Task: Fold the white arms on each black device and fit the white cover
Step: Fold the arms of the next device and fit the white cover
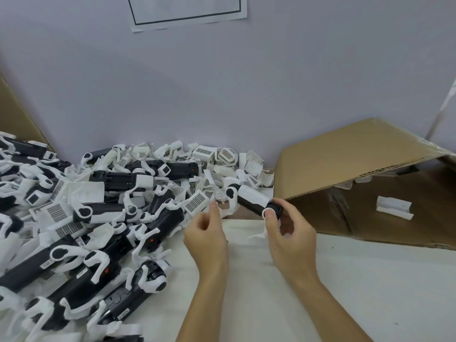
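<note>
Fingers [271, 214] of right hand [288, 233] pinch black device [254, 202]; left hand [207, 233] loosely curled, beside crowding pile [98, 218]; cardboard box [357, 174] right.

Both forearms are bare, no sleeves showing; left hand [206, 239] and right hand [291, 239] ungloved, ringless.

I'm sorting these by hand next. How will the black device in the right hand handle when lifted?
The black device looks stiff and light: the right hand holds it by one end. Its rounded body may roll if set down, and the thin white arms may snag.
</note>
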Available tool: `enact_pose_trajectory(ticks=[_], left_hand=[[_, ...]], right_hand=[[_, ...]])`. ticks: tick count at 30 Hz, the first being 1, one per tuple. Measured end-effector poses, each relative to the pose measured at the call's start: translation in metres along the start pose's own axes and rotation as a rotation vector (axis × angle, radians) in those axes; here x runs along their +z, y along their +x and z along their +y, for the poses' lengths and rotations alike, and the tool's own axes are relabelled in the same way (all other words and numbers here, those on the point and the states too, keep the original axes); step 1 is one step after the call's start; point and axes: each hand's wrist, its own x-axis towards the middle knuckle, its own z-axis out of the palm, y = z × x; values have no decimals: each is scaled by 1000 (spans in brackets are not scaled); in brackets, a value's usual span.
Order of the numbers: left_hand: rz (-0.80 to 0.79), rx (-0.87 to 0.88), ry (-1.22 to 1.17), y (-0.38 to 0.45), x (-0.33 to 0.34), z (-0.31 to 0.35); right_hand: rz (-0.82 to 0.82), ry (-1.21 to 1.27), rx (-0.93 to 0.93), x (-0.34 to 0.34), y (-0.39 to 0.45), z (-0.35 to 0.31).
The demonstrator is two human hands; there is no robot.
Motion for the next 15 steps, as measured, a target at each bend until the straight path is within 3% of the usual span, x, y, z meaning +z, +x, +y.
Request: enact_pose_trajectory(ticks=[2, 6, 12, 15], left_hand=[[0, 18, -14, 3, -2, 2], [-272, -147, -202, 7, -3, 1], [-256, -145, -203, 9, -4, 0], [-288, -163, -224, 9, -3, 2]], right_hand=[[-36, 26, 16, 0, 0, 0], [-151, 28, 47, 0, -1, -1], [-183, 6, 11, -1, -2, -2], [-196, -49, -121, -3, -5, -3]])
